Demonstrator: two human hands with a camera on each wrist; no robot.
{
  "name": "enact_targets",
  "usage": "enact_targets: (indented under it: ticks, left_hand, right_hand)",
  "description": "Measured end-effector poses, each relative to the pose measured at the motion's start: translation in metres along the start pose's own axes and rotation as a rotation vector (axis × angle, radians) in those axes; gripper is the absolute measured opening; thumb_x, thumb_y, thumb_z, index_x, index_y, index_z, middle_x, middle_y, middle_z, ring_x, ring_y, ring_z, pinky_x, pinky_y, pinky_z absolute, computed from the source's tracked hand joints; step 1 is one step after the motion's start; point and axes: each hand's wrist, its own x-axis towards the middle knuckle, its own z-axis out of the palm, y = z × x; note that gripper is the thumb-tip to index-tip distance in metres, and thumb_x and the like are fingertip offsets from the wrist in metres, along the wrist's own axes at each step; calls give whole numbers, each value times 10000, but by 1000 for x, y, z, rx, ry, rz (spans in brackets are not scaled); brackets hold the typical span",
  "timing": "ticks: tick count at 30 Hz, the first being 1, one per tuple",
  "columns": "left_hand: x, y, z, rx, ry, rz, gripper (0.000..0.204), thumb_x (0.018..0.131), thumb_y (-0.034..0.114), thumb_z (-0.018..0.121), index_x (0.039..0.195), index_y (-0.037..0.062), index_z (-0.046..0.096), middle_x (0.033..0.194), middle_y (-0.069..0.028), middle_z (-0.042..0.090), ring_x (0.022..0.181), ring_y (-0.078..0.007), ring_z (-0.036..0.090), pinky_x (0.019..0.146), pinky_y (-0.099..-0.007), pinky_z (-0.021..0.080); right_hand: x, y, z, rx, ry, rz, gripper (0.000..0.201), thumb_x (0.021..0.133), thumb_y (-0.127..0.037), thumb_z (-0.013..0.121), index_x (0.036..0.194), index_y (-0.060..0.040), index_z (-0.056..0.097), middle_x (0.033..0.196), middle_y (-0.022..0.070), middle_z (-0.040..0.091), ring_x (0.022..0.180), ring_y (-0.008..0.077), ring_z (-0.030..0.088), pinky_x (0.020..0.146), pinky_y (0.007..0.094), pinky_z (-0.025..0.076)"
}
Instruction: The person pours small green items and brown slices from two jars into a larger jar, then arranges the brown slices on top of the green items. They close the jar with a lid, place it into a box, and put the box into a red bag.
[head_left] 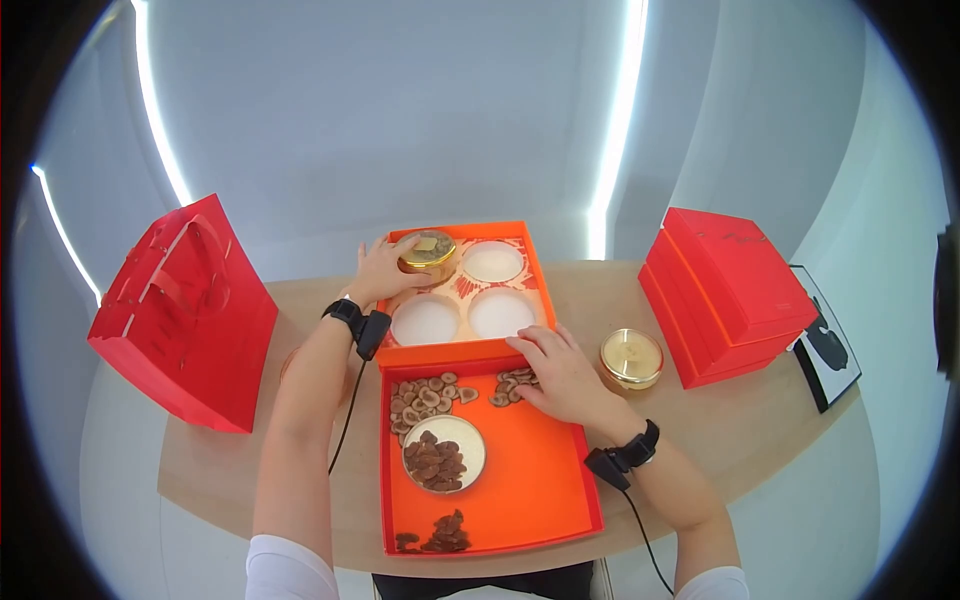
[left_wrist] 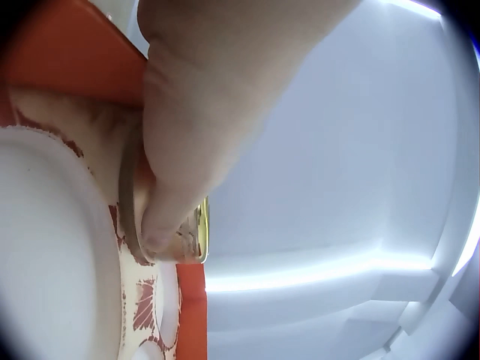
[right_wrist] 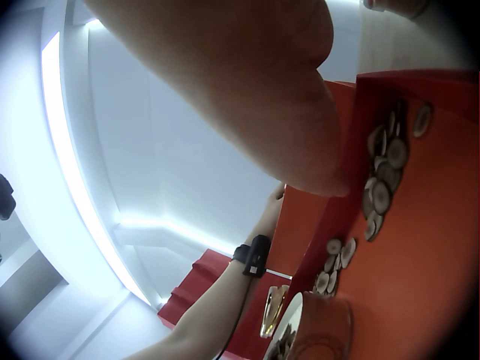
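Observation:
My left hand (head_left: 385, 270) grips a gold-lidded round jar (head_left: 428, 256) at the back left well of an orange box (head_left: 537, 270). In the left wrist view the thumb presses the side of the jar (left_wrist: 187, 244). My right hand (head_left: 565, 375) holds the box's front right corner, fingers at the rim and thumb on the near side. Beneath it, dried round slices (head_left: 516, 386) lie in the shallow orange tray (head_left: 535, 470). The right wrist view shows the thumb by the red wall; the other fingers are hidden there.
An open tub (head_left: 480, 455) of brown dried pieces (head_left: 435, 462) stands in the tray, with more slices (head_left: 425, 397) and pieces (head_left: 447, 533) around it. Another gold-lidded jar (head_left: 631, 358) stands right. A red bag (head_left: 200, 320) and red boxes (head_left: 725, 295) flank the table.

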Motion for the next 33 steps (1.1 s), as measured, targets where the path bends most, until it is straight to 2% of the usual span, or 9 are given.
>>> enact_targets:
  ticks: [3,6,12,15,18,21,24,30,33]
  left_hand:
    - [-3,0,2,21,5,-6,1087,727,728,840,1659,271,516,1619,-198,570,1637,-426,298,1305,-733,94]
    - [-11,11,-8,52,-62,9,1082,734,728,844,1656,263,520,1652,-162,549,1641,-429,289,1312,-727,86]
    - [-11,14,-12,63,-89,-7,1061,731,692,858,1644,256,538,1653,-158,551,1641,-431,293,1324,-703,95]
    - [-6,4,-6,11,-44,7,1045,726,692,863,1626,251,565,1641,-149,567,1630,-435,316,1321,-696,116]
    - [-5,-1,-1,-67,6,-28,1036,712,681,874,1609,249,586,1627,-168,576,1618,-434,342,1314,-696,139]
    - [-5,3,-6,-16,-26,-1,1033,704,668,882,1606,256,590,1609,-216,577,1616,-428,348,1312,-690,150]
    - [-7,5,-5,39,-21,23,1027,707,673,879,1604,263,592,1610,-213,577,1611,-427,360,1307,-691,163]
    - [-6,-3,2,-57,73,-31,1058,695,665,896,1620,267,572,1637,-219,547,1612,-423,363,1298,-703,170]
    - [-6,-5,5,-92,44,15,1076,688,653,910,1628,264,560,1628,-271,534,1617,-422,357,1298,-709,162]
  right_hand:
    - [0,-1,0,-10,7,8,744,846,-179,855,1511,-66,540,1475,157,544,1416,361,537,1278,586,351]
    - [0,-3,-1,-11,10,18,741,845,-177,853,1509,-67,543,1475,159,543,1415,361,537,1280,588,351]
    - [-1,-3,-1,-19,15,13,738,836,-172,854,1502,-66,554,1466,155,547,1414,361,537,1278,583,357]
    - [-1,-1,1,-25,26,-2,729,835,-175,852,1495,-62,563,1458,154,551,1410,358,538,1273,582,363]
    - [1,-1,0,-4,12,-1,716,839,-177,846,1489,-60,571,1453,157,555,1403,359,540,1266,585,372]
    - [1,-2,0,-35,17,1,713,841,-176,843,1490,-58,572,1446,157,558,1398,361,541,1262,587,377]
    - [0,-1,2,-42,26,-7,722,840,-175,845,1497,-59,567,1451,157,553,1402,361,539,1261,587,379]
    - [-1,-1,1,-39,20,-3,737,841,-176,848,1507,-61,556,1467,157,541,1412,360,533,1264,587,376]
    - [-1,-1,2,-45,20,-4,745,840,-176,852,1511,-62,551,1466,156,540,1417,360,529,1267,585,371]
